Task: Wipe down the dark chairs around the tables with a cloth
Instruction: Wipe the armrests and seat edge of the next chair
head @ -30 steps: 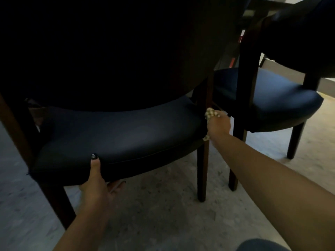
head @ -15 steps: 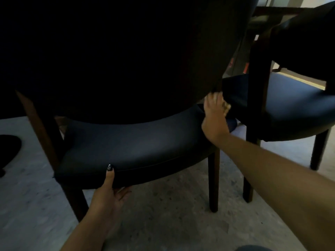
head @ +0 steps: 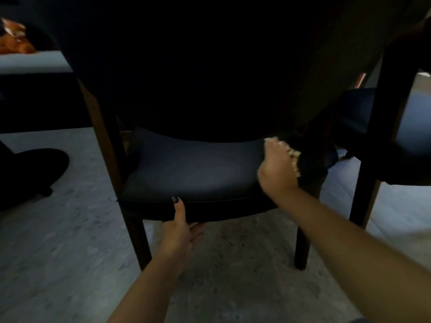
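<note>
Speckled grey stone floor (head: 233, 264) fills the lower half of my view, dim under the furniture. I count two dark chairs, two hands and one cloth. The near chair (head: 193, 173) stands straight ahead with its dark padded seat facing up, the seat's long axis running left to right across my view, its wooden legs upright and its backrest rising black above. The second chair (head: 363, 117) stands just beside it on the right, only its seat edge and a leg showing.

My left hand (head: 178, 231) grips the front edge of the near seat, thumb laid upward on the front face and fingers tucked beneath. My right hand (head: 277, 169) rests on the seat's right rear corner, fingers curled round the pale patterned cloth (head: 294, 159), which is bunched between the hand and the chair frame; only a strip along the knuckles shows. The cloth lies well to the right of my left hand. A dark rounded shape (head: 30, 173) sits on the floor at left; I cannot tell what it is.
</note>
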The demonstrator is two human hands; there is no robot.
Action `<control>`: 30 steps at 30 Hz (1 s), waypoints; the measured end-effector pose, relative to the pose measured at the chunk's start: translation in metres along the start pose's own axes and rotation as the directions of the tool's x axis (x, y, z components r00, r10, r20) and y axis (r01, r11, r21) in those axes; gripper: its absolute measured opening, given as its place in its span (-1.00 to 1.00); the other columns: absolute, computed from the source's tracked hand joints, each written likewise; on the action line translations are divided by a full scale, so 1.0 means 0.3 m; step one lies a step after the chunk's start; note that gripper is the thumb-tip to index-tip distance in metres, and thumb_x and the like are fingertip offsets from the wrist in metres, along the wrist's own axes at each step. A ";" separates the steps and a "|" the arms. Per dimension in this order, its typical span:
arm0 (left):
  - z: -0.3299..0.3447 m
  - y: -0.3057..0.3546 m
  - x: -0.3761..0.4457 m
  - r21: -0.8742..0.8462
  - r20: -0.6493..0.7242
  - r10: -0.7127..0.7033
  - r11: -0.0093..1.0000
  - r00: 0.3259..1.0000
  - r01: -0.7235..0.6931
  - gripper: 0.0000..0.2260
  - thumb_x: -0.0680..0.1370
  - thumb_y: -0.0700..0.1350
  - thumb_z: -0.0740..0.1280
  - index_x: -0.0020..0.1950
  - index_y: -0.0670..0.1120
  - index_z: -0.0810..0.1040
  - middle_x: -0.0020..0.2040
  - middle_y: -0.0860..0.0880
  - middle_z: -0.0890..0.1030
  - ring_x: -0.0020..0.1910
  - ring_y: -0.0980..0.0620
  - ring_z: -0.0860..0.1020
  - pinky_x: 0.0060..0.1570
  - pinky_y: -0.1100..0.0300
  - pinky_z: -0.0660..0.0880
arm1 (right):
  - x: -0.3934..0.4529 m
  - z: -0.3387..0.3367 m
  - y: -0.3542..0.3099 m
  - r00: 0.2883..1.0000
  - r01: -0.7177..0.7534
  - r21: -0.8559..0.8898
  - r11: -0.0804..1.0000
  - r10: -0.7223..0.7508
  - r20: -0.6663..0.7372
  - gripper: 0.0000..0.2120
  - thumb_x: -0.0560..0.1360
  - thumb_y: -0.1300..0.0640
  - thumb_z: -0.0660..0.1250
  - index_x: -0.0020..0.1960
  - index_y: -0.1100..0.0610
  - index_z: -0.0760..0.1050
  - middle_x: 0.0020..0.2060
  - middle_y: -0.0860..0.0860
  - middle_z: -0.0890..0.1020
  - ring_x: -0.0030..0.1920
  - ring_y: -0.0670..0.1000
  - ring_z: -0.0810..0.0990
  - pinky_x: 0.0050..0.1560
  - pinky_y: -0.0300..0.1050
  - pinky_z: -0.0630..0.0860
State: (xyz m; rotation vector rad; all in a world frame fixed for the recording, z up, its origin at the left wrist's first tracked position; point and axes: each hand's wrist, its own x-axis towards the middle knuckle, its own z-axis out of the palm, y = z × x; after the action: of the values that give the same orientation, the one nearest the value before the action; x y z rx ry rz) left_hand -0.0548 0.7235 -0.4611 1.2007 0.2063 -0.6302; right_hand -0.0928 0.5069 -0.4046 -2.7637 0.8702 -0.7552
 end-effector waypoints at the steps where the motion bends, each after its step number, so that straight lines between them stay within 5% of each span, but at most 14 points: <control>1: -0.007 0.003 0.003 -0.048 -0.009 -0.008 0.999 1.000 0.007 -0.45 0.54 0.32 0.08 0.42 0.03 0.28 0.16 -0.13 0.59 0.00 -0.09 0.61 0.18 -0.08 0.40 | -0.037 0.029 -0.075 0.998 0.063 0.006 0.998 -0.063 0.019 -0.44 0.48 0.29 -0.01 0.48 0.32 0.13 0.43 0.25 0.25 0.40 0.20 0.23 0.45 0.02 0.05; 4: -0.050 0.023 0.014 -0.261 -0.117 -0.038 0.965 0.992 0.006 -0.46 0.55 0.36 0.04 0.35 0.03 0.37 0.09 -0.09 0.57 0.03 -0.09 0.56 0.21 -0.10 0.38 | -0.129 0.105 -0.306 0.982 0.155 0.177 0.972 -0.172 0.084 -0.40 0.51 0.33 0.05 0.53 0.29 0.02 0.52 0.19 0.10 0.52 0.16 0.01 0.50 -0.03 -0.16; 7: -0.117 0.059 0.014 -0.360 -0.210 -0.043 0.932 0.977 -0.037 -0.48 0.62 0.26 0.05 0.41 -0.04 0.41 0.28 -0.12 0.53 0.19 -0.12 0.52 0.16 -0.07 0.44 | -0.183 0.143 -0.516 0.952 0.244 0.398 0.885 -0.296 0.074 -0.43 0.46 0.40 0.14 0.46 0.32 0.19 0.44 0.23 0.27 0.49 0.21 0.11 0.49 -0.04 -0.07; 10: -0.167 0.093 0.011 -0.449 -0.182 -0.005 0.890 0.983 -0.079 -0.53 0.65 0.18 0.02 0.35 -0.04 0.50 0.26 -0.11 0.58 0.23 -0.12 0.53 -0.06 0.03 0.50 | -0.235 0.152 -0.647 0.858 0.360 0.550 0.754 -0.499 0.123 -0.46 0.44 0.41 0.17 0.42 0.30 0.26 0.41 0.22 0.31 0.48 0.19 0.11 0.46 -0.05 0.00; 13: -0.179 0.118 0.003 -0.472 -0.160 -0.001 0.878 0.987 -0.076 -0.54 0.65 0.18 0.00 0.31 -0.03 0.51 0.21 -0.12 0.61 0.17 -0.09 0.56 -0.04 0.04 0.49 | -0.258 0.156 -0.659 0.770 0.432 0.637 0.639 -0.629 0.109 -0.43 0.46 0.27 0.07 0.48 0.25 0.22 0.47 0.17 0.27 0.51 0.11 0.09 0.48 -0.12 -0.06; 15: -0.198 0.133 -0.001 -0.416 -0.203 -0.061 0.909 0.977 -0.030 -0.48 0.65 0.21 -0.01 0.44 -0.09 0.38 0.30 -0.18 0.53 0.24 -0.15 0.52 0.10 -0.04 0.47 | -0.239 0.143 -0.654 0.884 0.259 0.751 0.608 -0.463 0.070 -0.46 0.50 0.33 0.01 0.48 0.18 0.25 0.45 0.11 0.31 0.47 0.07 0.22 0.50 -0.09 0.07; 17: -0.227 0.145 0.006 -0.377 -0.224 -0.069 0.926 0.972 -0.022 -0.46 0.65 0.22 -0.02 0.53 -0.05 0.26 0.40 -0.20 0.43 0.33 -0.19 0.45 0.26 -0.09 0.38 | -0.177 0.124 -0.678 0.984 -0.013 0.824 0.566 -0.139 0.111 -0.53 0.57 0.34 0.06 0.45 0.11 0.31 0.37 0.07 0.43 0.33 0.04 0.43 0.36 -0.04 0.36; 19: -0.258 0.156 0.013 -0.394 -0.227 -0.062 0.919 0.972 -0.034 -0.47 0.65 0.23 -0.04 0.53 0.01 0.25 0.41 -0.23 0.41 0.34 -0.21 0.44 0.31 -0.12 0.33 | -0.062 0.099 -0.746 0.968 -0.247 0.876 0.414 0.077 0.237 -0.69 0.57 0.24 0.13 0.27 0.11 0.49 0.07 0.07 0.59 -0.01 0.05 0.57 -0.08 -0.11 0.54; 21: -0.278 0.162 0.016 -0.438 -0.209 -0.084 0.899 0.974 -0.017 -0.47 0.63 0.26 -0.05 0.52 0.03 0.26 0.39 -0.25 0.43 0.32 -0.22 0.45 0.28 -0.12 0.34 | 0.055 0.079 -0.834 0.913 -0.406 0.891 0.202 0.129 0.386 -0.83 0.57 0.20 0.16 -0.03 0.15 0.54 -0.26 0.07 0.55 -0.34 0.01 0.50 -0.49 -0.29 0.39; 23: -0.283 0.160 0.016 -0.453 -0.184 -0.089 0.892 0.979 -0.004 -0.45 0.62 0.28 -0.04 0.53 0.04 0.25 0.39 -0.26 0.43 0.33 -0.23 0.44 0.28 -0.13 0.33 | 0.092 0.098 -0.928 0.917 -0.395 0.894 0.213 0.038 0.396 -0.79 0.59 0.17 0.15 -0.07 0.07 0.56 -0.22 0.07 0.57 -0.31 -0.01 0.53 -0.48 -0.37 0.43; 24: -0.282 0.162 0.016 -0.450 -0.182 -0.086 0.893 0.980 -0.005 -0.44 0.62 0.29 -0.04 0.53 0.04 0.25 0.39 -0.26 0.42 0.34 -0.23 0.43 0.31 -0.13 0.32 | 0.077 0.135 -0.963 0.927 -0.339 0.887 0.313 -0.049 0.372 -0.77 0.60 0.16 0.14 0.10 0.03 0.56 -0.05 0.08 0.61 -0.13 0.00 0.59 -0.23 -0.37 0.51; 26: -0.282 0.166 0.017 -0.467 -0.190 -0.101 0.884 0.977 0.001 -0.42 0.61 0.30 -0.04 0.52 0.02 0.28 0.36 -0.28 0.44 0.31 -0.23 0.45 0.36 -0.15 0.32 | -0.007 0.202 -0.988 0.946 -0.156 0.817 0.556 -0.153 0.285 -0.52 0.60 0.25 0.10 0.50 0.04 0.22 0.36 0.10 0.41 0.30 0.06 0.43 0.22 -0.35 0.27; 30: -0.281 0.177 0.014 -0.596 -0.179 -0.190 0.802 0.965 0.047 -0.41 0.61 0.29 -0.01 0.45 -0.07 0.40 0.25 -0.28 0.52 0.23 -0.23 0.50 0.25 -0.14 0.42 | -0.148 0.258 -0.891 0.919 0.121 0.673 0.729 -0.339 0.203 -0.39 0.57 0.31 0.08 0.56 0.06 -0.02 0.52 0.01 0.11 0.48 0.03 0.18 0.35 -0.32 0.10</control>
State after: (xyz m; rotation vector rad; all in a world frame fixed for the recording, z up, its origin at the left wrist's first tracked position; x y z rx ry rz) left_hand -0.0071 0.8105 -0.4514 0.6504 0.6352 -0.4797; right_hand 0.0478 0.7510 -0.4147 -2.2621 0.1305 -0.4920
